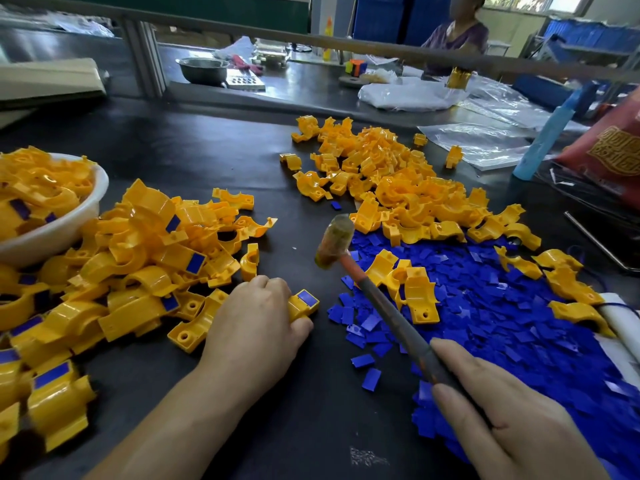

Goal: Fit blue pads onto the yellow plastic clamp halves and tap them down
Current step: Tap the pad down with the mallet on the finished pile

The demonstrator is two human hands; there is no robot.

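Yellow clamp half (pixel 300 305) lying on dark table (pixel 214 140), blue pad (pixel 308 298) sitting on top, left hand (pixel 258 323) pinning it. Right hand (pixel 512 417) gripping mallet (pixel 334 242), head hovering above. Risk: off-centre blow catching left fingertips (pixel 302 325), or skewing pad if not seated squarely.

Daylight is pouring in from the windows (pixel 519 3) at top right, and they are blowing out to near white. The dark surface (pixel 194 147) is catching a soft sheen, while the plastic sheeting (pixel 408 95) behind is glaring. Shadows are staying soft and short under the yellow heaps (pixel 145 258). The hammer head (pixel 334 242) is smearing with motion blur. Straight rails are bowing near the top edge, the wide lens is stretching the corners, and the far background is going soft.
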